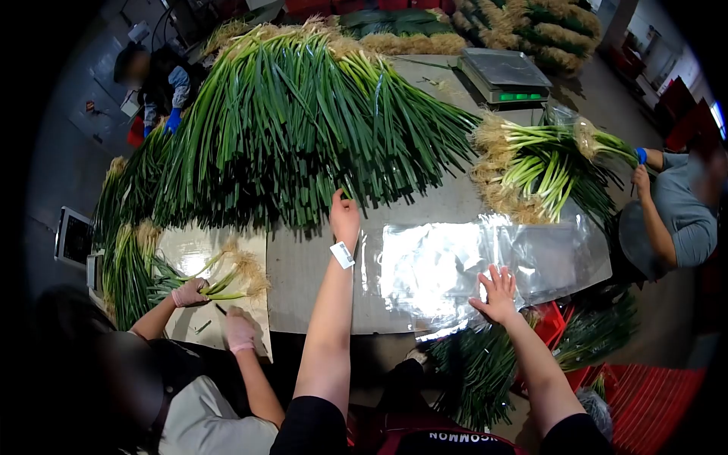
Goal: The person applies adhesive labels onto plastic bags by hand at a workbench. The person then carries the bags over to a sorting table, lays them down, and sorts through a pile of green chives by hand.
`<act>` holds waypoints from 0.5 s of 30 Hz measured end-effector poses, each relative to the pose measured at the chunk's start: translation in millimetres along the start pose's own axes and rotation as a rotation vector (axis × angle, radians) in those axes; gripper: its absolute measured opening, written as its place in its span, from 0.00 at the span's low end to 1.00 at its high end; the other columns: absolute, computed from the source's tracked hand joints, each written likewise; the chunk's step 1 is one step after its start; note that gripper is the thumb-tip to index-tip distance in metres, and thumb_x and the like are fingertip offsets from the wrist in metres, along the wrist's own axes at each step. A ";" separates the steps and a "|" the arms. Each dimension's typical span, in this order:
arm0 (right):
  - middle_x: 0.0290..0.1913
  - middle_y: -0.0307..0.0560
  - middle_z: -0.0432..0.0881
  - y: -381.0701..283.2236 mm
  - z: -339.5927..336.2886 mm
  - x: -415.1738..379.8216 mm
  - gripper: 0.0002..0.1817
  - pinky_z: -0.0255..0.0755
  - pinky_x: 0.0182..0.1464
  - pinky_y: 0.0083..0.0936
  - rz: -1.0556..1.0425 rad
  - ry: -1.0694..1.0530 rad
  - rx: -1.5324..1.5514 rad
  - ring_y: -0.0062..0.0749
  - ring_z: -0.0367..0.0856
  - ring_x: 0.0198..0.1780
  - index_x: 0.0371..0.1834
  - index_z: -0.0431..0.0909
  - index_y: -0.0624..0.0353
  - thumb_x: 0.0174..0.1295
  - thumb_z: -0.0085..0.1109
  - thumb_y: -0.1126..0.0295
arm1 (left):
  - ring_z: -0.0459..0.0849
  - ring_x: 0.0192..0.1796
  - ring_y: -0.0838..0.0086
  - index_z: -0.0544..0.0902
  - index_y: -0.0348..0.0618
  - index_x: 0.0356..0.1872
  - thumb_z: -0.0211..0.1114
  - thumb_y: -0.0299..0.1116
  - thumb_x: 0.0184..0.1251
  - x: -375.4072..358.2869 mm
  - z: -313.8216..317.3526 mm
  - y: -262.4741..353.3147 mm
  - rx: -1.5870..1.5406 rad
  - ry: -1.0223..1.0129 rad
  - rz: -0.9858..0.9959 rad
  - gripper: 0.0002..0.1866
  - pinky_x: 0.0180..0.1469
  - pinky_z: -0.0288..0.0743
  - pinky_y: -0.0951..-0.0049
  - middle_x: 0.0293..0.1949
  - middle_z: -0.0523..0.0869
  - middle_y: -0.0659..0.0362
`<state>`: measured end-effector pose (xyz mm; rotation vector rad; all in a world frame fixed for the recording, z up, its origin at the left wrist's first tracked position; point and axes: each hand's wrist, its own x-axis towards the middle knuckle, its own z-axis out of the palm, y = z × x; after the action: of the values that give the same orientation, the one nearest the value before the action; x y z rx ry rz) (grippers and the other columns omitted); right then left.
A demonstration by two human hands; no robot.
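A big heap of green onions (265, 129) covers the far side of the table, roots away from me and leaves hanging toward me. My left hand (346, 220) reaches to the leaf tips, its fingers curled and pinched at the end of a green onion leaf (340, 191). A white tag (342, 255) is on that wrist. Flat and spread, my right hand (497, 295) presses on the near edge of clear plastic bags (447, 262), which lie on the grey tabletop (303, 292) and glare under the light.
At left, a co-worker's gloved hands (189, 292) handle green onions on a white board (254, 318). Another person at right holds a bundle (584, 140) beside stacked green onions (542, 178). A scale (504, 72) stands behind. Red crates (652, 402) and more greens (478, 371) are below.
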<state>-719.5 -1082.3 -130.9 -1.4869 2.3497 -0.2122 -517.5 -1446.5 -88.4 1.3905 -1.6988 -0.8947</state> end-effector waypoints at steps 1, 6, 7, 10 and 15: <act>0.70 0.48 0.43 0.5 0.6 -0.1 0.40 0.22 0.66 0.51 -0.002 0.000 0.001 0.53 0.30 0.70 0.64 0.57 0.43 0.49 0.52 0.38 | 0.76 0.26 0.74 0.67 0.32 0.53 0.55 0.24 0.54 0.3 0.2 0.5 -0.075 0.000 -0.033 0.22 0.31 0.69 0.74 0.25 0.80 0.58; 0.70 0.48 0.42 2.8 2.1 0.5 0.41 0.21 0.66 0.52 -0.005 -0.014 0.008 0.54 0.30 0.70 0.64 0.56 0.43 0.49 0.53 0.38 | 0.75 0.26 0.77 0.69 0.32 0.52 0.56 0.24 0.54 6.2 8.3 -6.6 -0.519 0.000 -0.206 0.22 0.29 0.69 0.78 0.26 0.79 0.60; 0.70 0.48 0.42 3.4 3.2 0.8 0.41 0.22 0.66 0.52 -0.001 -0.010 0.001 0.54 0.30 0.70 0.64 0.57 0.43 0.48 0.53 0.38 | 0.75 0.26 0.78 0.69 0.31 0.52 0.56 0.23 0.53 5.7 6.6 -2.0 -0.680 -0.011 -0.258 0.22 0.29 0.69 0.80 0.27 0.79 0.59; 0.70 0.48 0.43 3.8 4.8 1.3 0.41 0.22 0.66 0.51 -0.005 0.000 0.000 0.54 0.30 0.70 0.64 0.57 0.44 0.48 0.53 0.38 | 0.75 0.26 0.79 0.67 0.30 0.53 0.55 0.22 0.54 6.4 -9.3 24.4 -0.741 -0.132 -0.314 0.22 0.28 0.68 0.82 0.27 0.79 0.59; 0.70 0.48 0.43 3.0 5.4 1.4 0.41 0.22 0.66 0.51 -0.007 0.020 -0.009 0.54 0.31 0.70 0.64 0.58 0.44 0.47 0.55 0.39 | 0.75 0.24 0.79 0.67 0.33 0.55 0.52 0.22 0.57 21.0 -33.5 41.6 -0.803 -0.241 -0.456 0.22 0.24 0.71 0.81 0.27 0.79 0.58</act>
<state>-720.6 -1081.9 -137.1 -1.5047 2.3646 -0.2194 -509.8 -1462.3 -33.8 1.1246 -0.9629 -1.8119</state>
